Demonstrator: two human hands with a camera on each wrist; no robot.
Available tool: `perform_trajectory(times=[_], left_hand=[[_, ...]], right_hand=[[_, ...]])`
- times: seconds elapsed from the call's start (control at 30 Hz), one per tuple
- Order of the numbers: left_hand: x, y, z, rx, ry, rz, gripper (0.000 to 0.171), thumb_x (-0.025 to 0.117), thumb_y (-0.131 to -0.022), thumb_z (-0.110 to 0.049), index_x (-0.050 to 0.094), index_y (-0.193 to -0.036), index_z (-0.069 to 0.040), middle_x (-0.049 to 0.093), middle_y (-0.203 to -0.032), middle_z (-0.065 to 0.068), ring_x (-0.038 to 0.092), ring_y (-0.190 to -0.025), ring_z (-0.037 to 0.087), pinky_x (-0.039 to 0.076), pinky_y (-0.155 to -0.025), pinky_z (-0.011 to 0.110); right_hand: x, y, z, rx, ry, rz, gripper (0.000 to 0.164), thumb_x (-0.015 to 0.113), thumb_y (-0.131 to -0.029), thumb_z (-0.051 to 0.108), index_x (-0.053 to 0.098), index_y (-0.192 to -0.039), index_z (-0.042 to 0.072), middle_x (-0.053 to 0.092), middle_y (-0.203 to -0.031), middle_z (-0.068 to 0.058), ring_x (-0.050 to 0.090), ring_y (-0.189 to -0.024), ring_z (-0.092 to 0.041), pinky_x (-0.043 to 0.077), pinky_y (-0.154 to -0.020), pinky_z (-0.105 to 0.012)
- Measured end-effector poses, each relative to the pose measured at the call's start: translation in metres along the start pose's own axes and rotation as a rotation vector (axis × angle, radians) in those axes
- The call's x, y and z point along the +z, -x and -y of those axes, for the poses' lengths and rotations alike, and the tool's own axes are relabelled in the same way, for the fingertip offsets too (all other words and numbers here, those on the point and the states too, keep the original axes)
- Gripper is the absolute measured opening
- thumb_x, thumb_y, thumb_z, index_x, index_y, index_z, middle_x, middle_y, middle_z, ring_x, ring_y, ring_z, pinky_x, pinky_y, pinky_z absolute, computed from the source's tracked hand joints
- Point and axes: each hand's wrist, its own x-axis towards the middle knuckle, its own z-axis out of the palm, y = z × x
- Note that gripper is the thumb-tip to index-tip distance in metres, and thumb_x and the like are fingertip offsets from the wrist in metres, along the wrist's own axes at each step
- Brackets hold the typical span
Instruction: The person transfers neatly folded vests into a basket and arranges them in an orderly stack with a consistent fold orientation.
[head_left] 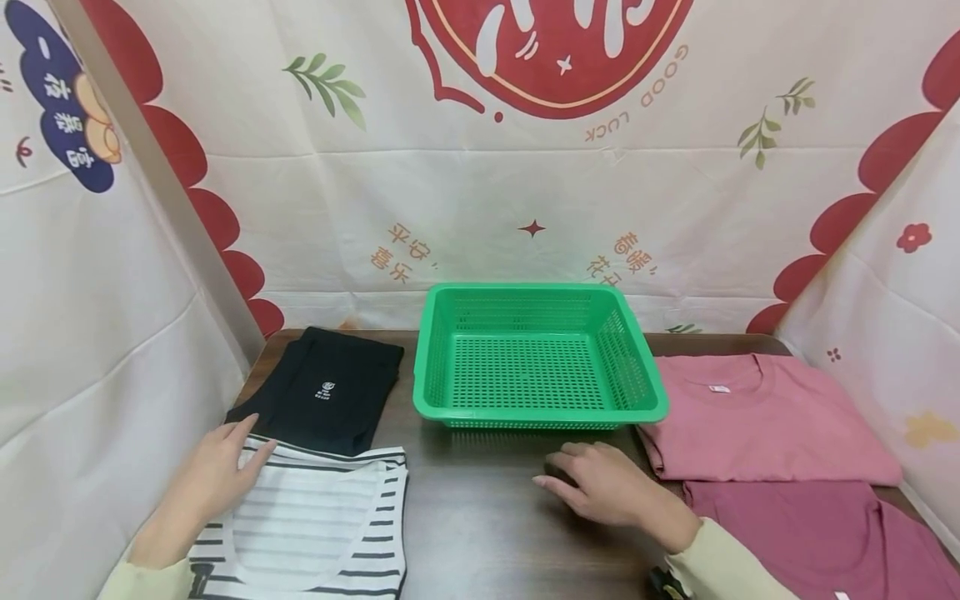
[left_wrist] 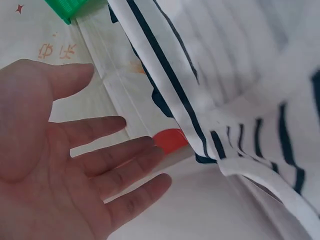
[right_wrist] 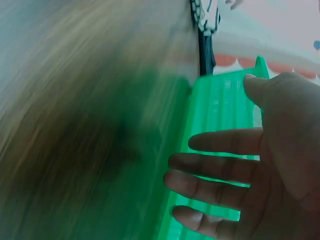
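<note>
My left hand [head_left: 213, 475] hovers at the left edge of a white shirt with dark stripes [head_left: 315, 525], its fingertips near a folded black garment [head_left: 322, 387]. In the left wrist view the fingers [left_wrist: 120, 160] are spread and hold nothing, beside the striped shirt [left_wrist: 210, 90]. My right hand [head_left: 600, 483] is over the brown table, just in front of a green plastic basket [head_left: 540, 415]. Seen from the right wrist, its fingers [right_wrist: 215, 170] are extended and grip nothing, with the basket [right_wrist: 220, 97] behind them. Whether this hand touches the tabletop I cannot tell.
A folded pink shirt [head_left: 780, 425] lies on the right, partly behind the basket's corner. Nearer is a folded mauve shirt [head_left: 795, 533]. The brown table [head_left: 480, 517] shows between the clothes. Printed cloth [head_left: 480, 192] hangs behind and along both sides.
</note>
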Motion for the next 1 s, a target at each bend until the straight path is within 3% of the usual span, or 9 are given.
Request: perform_trajectory(times=[0.47,0.73,0.9,1.0], left_hand=[[-0.007,0.015,0.023,-0.117,-0.034,0.157,0.080,0.046,-0.093,-0.050,0.037,-0.131,0.020,0.038,-0.128,0.047,0.037,-0.115,0.059,0.036,-0.090,0.070],[-0.003,0.018,0.031,-0.087,-0.005,0.221,0.081,0.049,-0.092,-0.049,0.040,-0.127,0.024,0.041,-0.124,0.049,0.038,-0.113,0.060,0.036,-0.091,0.069],[0.002,0.021,0.039,-0.128,-0.015,0.276,0.090,0.047,-0.091,-0.055,0.037,-0.124,0.029,0.039,-0.123,0.051,0.037,-0.113,0.061,0.035,-0.092,0.069],[0.003,0.022,0.042,-0.164,-0.023,0.320,0.096,0.046,-0.090,-0.058,0.035,-0.121,0.032,0.038,-0.121,0.052,0.037,-0.112,0.061,0.037,-0.092,0.068]], right_hand=[[0.012,-0.039,0.041,-0.077,-0.034,0.143,0.057,0.044,-0.092,0.058,0.070,-0.102,0.009,0.062,-0.081,0.003,0.055,-0.065,-0.008,0.051,-0.058,-0.035],[0.013,-0.063,0.061,-0.051,-0.037,0.141,0.039,0.054,-0.090,0.049,0.068,-0.089,0.012,0.054,-0.072,0.005,0.046,-0.056,-0.007,0.043,-0.046,-0.028],[0.013,-0.077,0.071,-0.026,-0.063,0.152,0.036,0.055,-0.089,0.047,0.065,-0.081,0.014,0.056,-0.073,0.005,0.048,-0.059,-0.008,0.043,-0.046,-0.028],[0.014,-0.084,0.076,-0.015,-0.069,0.189,0.037,0.055,-0.089,0.048,0.067,-0.088,0.013,0.061,-0.080,0.002,0.053,-0.065,-0.010,0.047,-0.050,-0.031]])
